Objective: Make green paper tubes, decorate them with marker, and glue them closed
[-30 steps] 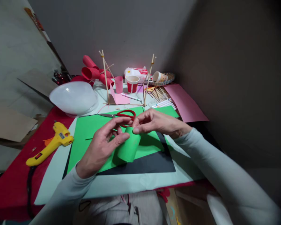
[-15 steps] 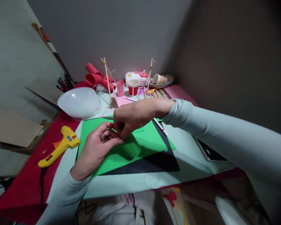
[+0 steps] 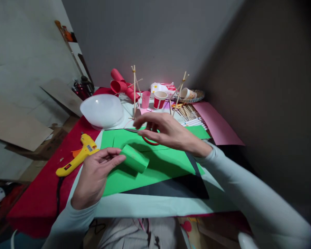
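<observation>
L hand (image 3: 93,176) pinches one end of a green paper tube (image 3: 134,159) betw. thumb & fingers; tube sits tilted, just above a green sheet (image 3: 158,173); R hand (image 3: 166,133), fingers spread & half-curled, hangs over scissors (image 3: 131,130), and from my remote seat I can't tell if it touches them; tube is rolled to a round form, so I judge shaping approx. done, though I can't make out whether its seam is fixed; green sheet lies flat, not rolled; glue gun (image 3: 80,157) lies unheld, L of the sheet; red tubes (image 3: 118,86), already rolled, lie at back.
</observation>
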